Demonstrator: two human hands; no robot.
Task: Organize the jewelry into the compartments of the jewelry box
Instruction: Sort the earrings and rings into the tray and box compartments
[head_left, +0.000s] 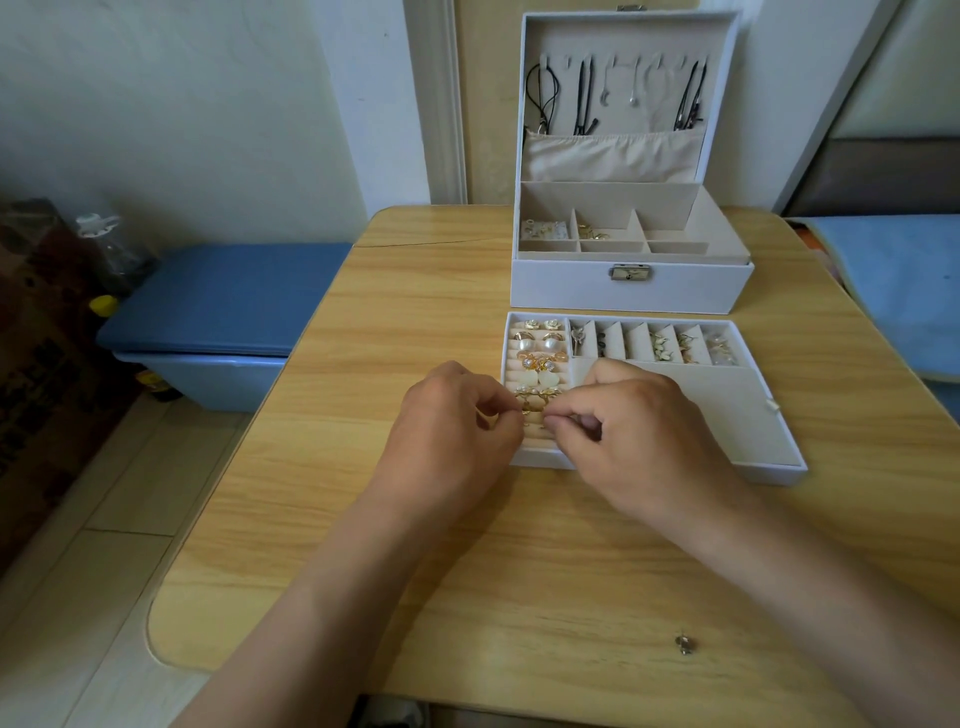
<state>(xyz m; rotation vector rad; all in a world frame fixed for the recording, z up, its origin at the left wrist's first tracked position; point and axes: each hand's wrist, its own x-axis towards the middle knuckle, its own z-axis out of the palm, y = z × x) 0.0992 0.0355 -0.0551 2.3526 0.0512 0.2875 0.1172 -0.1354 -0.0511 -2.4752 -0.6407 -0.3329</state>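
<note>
A wooden table (363, 519) fills most of the view. At its 1 o'clock stands the white jewelry box (631, 288), its lid upright, with dark cords (584, 98) hanging inside the lid and a few gold pieces in the far-left compartments of its base. Off the table's edge at 9 o'clock sits a blue storage bin (223, 296). Just in front of the box, toward 6 o'clock from it, lies the removable tray (727, 415), with pearl and gold pieces pushed into the ring rolls of its left column and earrings in the row of slots along its 12 o'clock side. Over the near end of that left column the two hands meet. The left hand (457, 421) has curled fingers, thumb and forefinger pinching a small gold ring (534, 409). The right hand (639, 431) is curled too, its fingertips at the ring's 3 o'clock side; whether they grip it cannot be told. A small metal piece (685, 644) lies alone at the table's 5 o'clock.
</note>
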